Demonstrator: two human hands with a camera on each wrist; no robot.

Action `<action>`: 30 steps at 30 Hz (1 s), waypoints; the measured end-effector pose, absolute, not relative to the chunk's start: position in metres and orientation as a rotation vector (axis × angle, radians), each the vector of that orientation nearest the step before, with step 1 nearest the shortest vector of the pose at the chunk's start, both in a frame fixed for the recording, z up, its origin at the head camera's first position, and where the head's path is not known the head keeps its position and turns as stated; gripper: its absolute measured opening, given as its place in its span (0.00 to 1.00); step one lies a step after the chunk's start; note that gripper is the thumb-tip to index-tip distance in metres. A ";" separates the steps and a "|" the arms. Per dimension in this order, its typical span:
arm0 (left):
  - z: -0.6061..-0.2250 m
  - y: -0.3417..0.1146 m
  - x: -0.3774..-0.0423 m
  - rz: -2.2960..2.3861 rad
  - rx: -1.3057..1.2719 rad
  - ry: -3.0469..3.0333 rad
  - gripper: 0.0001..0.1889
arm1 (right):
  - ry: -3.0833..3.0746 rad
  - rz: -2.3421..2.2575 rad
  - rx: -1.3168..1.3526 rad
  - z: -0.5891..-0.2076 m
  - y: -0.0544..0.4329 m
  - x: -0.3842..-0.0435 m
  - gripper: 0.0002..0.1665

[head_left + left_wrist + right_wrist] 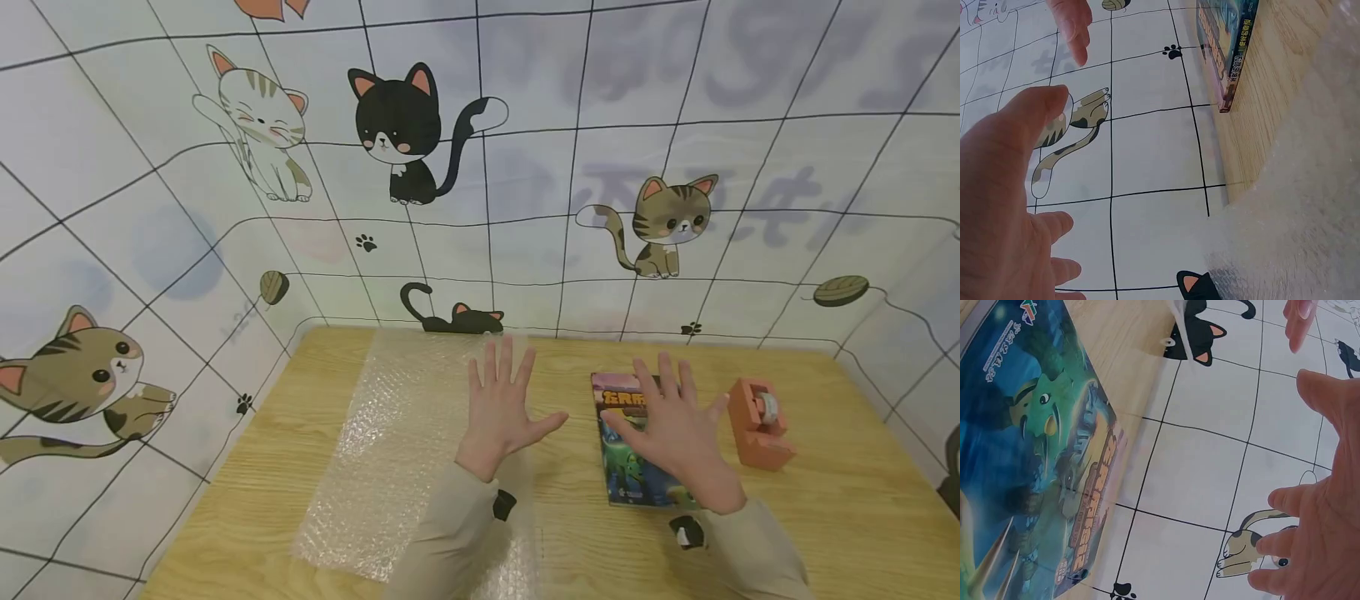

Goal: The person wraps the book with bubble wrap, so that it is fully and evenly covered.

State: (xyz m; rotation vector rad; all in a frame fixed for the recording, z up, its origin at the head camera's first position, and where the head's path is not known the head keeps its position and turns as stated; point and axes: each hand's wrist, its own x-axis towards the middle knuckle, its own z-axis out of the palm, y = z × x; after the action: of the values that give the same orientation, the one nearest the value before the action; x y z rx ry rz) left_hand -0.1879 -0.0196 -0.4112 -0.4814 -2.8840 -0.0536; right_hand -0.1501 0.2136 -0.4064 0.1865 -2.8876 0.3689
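Your book [624, 467], its glossy blue cover showing a green creature, lies flat right of centre in the head view, partly hidden by your right hand [678, 433]. Your left hand [501, 408] overlaps the clear bubble wrap [405, 433], centre left. Each grip is spread wide, holding nothing. Bare counter [570, 492] separates wrap and book; the orange tape dispenser [756, 446] stands just right.

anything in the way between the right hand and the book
Nothing visible stands between the right hand and the book; the right wrist view shows only open space there. The orange tape dispenser sits off to the book's right, the bubble wrap to its left.
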 end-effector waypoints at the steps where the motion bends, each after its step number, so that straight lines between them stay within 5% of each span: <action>1: -0.411 -0.020 -0.188 -0.058 -0.481 -2.882 0.52 | -2.882 0.368 0.190 -0.406 0.213 -0.150 0.54; 15: -0.401 -0.040 -0.189 -0.194 -0.526 -2.707 0.42 | -2.820 0.410 0.251 -0.400 0.202 -0.150 0.52; 24: -0.389 -0.085 -0.193 -0.450 -0.548 -2.508 0.24 | -2.619 0.631 0.430 -0.407 0.188 -0.151 0.31; 30: -0.394 -0.126 -0.193 -0.487 -0.460 -2.597 0.21 | -2.617 0.759 0.501 -0.421 0.168 -0.142 0.26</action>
State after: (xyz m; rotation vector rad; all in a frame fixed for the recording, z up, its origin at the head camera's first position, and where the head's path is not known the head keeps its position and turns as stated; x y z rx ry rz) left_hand -0.1931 -0.1258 -0.3941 -0.4596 -2.5966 -0.4865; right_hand -0.1425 0.1683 -0.4213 0.5008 -2.6171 0.7593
